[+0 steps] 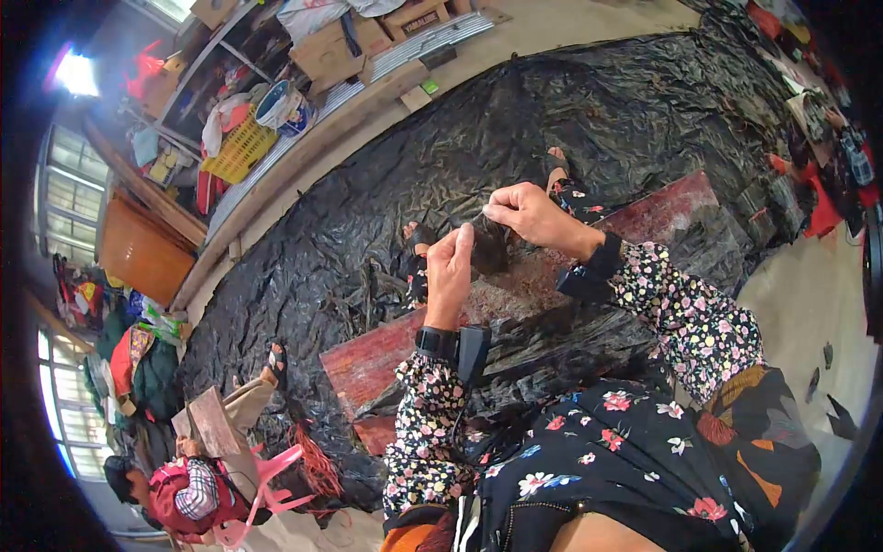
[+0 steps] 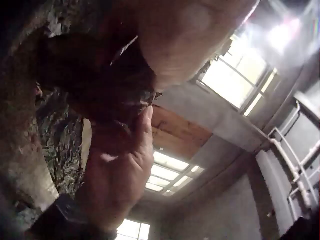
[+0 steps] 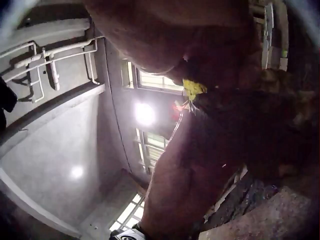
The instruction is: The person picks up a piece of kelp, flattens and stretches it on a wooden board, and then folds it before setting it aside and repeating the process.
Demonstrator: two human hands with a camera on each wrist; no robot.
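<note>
My left hand is raised over the lap, with thumb and fingertips pinched together. Close by on the right, my right hand pinches too, its fingertips just short of the left ones. Thin light strands show at the fingertips in both wrist views. Below and between the hands sits a dark bundle, mostly in shadow; I cannot tell its material. Under it a worn red board lies across the knees, partly covered by black plastic. In the left wrist view, the right hand faces the camera from below.
Creased black sheeting covers the floor. At lower left, another person sits near a pink plastic chair and a bundle of red strands. A yellow crate, a bucket and cardboard boxes line the wall.
</note>
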